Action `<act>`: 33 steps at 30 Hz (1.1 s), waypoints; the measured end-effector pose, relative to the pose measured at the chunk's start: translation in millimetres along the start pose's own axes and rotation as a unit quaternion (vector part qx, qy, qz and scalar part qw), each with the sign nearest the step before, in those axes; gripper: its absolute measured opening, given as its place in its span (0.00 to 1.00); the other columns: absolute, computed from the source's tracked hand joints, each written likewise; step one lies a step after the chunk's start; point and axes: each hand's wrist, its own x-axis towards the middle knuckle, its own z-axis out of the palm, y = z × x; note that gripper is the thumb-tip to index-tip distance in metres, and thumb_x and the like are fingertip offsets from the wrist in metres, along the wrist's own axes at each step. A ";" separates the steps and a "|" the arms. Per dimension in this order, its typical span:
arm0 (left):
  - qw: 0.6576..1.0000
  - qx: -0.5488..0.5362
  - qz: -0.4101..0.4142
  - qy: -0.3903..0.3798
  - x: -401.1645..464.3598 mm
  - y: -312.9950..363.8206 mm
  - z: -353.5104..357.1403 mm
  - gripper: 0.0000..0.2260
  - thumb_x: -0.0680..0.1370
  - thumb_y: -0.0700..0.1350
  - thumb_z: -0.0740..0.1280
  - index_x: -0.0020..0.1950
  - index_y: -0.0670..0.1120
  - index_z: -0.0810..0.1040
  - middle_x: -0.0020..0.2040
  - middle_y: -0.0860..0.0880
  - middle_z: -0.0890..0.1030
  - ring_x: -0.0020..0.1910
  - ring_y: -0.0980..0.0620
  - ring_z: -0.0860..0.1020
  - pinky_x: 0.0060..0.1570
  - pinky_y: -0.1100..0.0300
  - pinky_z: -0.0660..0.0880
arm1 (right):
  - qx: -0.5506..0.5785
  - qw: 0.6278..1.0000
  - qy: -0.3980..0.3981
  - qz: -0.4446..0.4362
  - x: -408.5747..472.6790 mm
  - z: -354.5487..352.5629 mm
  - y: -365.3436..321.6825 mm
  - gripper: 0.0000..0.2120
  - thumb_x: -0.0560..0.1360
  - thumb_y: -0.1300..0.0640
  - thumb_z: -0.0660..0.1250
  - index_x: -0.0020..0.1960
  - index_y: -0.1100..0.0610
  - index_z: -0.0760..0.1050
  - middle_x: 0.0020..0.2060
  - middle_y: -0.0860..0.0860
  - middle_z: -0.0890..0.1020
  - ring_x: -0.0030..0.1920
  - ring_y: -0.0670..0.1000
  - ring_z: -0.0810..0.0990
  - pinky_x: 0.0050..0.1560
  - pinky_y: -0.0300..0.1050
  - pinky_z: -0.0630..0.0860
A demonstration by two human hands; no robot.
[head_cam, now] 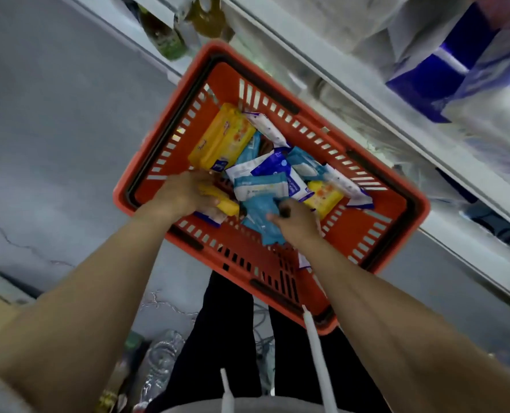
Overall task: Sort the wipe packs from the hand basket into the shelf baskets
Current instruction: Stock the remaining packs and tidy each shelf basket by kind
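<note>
Pack (221, 202) (yellow) in left hand (185, 195)

One orange hand basket (376, 248) is seen on the floor. Inside it, wipe packs of several kinds are counted. Three yellow packs are visible: a large one (222, 141) at the far left, a small one (323, 198) at the right, and one (222, 201) held in the left hand (185, 195). About five light blue packs (259, 186) are heaped in the middle; the exact number cannot be told because they overlap. Two white packs with purple print (267, 129) are counted along the far side. Two hands are seen in the basket, the right hand (295, 222) among the blue packs.
</note>
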 end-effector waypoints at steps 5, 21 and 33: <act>0.983 0.175 -0.031 -0.049 16.9 5.5 9.3 0.30 0.72 0.56 0.74 0.72 0.56 0.69 0.73 0.48 0.69 0.72 0.43 0.64 0.69 0.50 0.65 | 0.190 0.982 0.002 0.001 -3.6 -33.1 -14.7 0.12 0.77 0.49 0.69 0.56 0.53 0.72 0.54 0.52 0.81 0.52 0.53 0.82 0.53 0.57 0.80; 0.966 0.244 0.007 0.082 29.4 12.1 31.4 0.06 0.76 0.48 0.68 0.51 0.53 0.79 0.57 0.46 0.80 0.57 0.44 0.76 0.56 0.54 0.72 | 0.326 0.943 -0.048 0.035 -19.1 -68.5 2.0 0.08 0.72 0.57 0.76 0.47 0.51 0.78 0.45 0.45 0.84 0.39 0.42 0.85 0.32 0.36 0.78; 0.903 -0.429 0.029 0.029 -71.7 82.8 21.5 0.10 0.80 0.44 0.66 0.41 0.43 0.72 0.42 0.43 0.80 0.39 0.46 0.81 0.42 0.49 0.78 | 0.472 0.880 -0.039 0.030 -96.0 -93.6 -37.3 0.27 0.64 0.55 0.70 0.62 0.58 0.74 0.47 0.58 0.83 0.45 0.57 0.84 0.42 0.54 0.81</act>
